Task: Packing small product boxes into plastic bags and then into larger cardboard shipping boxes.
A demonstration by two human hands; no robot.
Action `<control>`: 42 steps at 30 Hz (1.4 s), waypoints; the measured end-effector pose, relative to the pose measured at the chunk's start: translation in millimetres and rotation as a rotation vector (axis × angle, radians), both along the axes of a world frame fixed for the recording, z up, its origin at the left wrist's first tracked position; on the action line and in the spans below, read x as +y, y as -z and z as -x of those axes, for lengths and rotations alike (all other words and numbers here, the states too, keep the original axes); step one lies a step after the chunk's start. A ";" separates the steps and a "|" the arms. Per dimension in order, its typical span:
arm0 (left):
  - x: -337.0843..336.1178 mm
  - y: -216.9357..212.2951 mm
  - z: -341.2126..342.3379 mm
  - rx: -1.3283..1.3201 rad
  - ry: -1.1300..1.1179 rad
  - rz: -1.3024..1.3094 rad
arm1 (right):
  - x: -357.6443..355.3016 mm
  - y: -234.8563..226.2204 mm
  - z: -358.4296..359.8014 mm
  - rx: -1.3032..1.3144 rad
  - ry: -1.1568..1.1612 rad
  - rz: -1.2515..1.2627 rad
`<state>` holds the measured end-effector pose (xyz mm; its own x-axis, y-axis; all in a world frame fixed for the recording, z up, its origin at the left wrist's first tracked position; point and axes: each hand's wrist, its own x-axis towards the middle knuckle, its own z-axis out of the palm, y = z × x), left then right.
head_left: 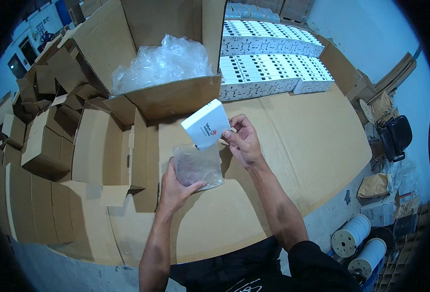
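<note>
A small flat white box with a red mark is pinched at its right edge between the thumb and fingers of my right hand. My left hand grips a clear plastic bag from its left side, thumb across the lower front. The white box is tilted just above the bag, its lower corner at the bag's upper edge; whether it is inside the opening I cannot tell. Both hands are over the middle of the cardboard-covered table.
A large open carton with crumpled clear plastic stands at the back. Rows of stacked white boxes sit at the back right. An open brown box and several cartons crowd the left. Cable spools are on the right floor.
</note>
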<state>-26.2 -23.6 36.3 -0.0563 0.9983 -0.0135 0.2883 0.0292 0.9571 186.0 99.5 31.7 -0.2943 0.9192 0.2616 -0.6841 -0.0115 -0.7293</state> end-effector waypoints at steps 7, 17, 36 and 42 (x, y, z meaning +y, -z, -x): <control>-1.9 -2.7 0.5 0.045 -0.039 -0.057 | 0.7 -6.7 -1.5 -0.220 0.024 -0.062; 0.0 -4.9 -0.4 0.044 0.003 -0.060 | 2.5 -8.7 -4.3 -0.353 0.004 -0.115; 18.0 12.4 -1.9 -0.361 -0.053 -0.029 | -1.5 -7.4 2.3 -0.598 -0.090 -0.120; 21.1 17.1 -3.3 -0.458 -0.238 -0.078 | -8.9 -10.6 8.5 -0.635 -0.150 0.176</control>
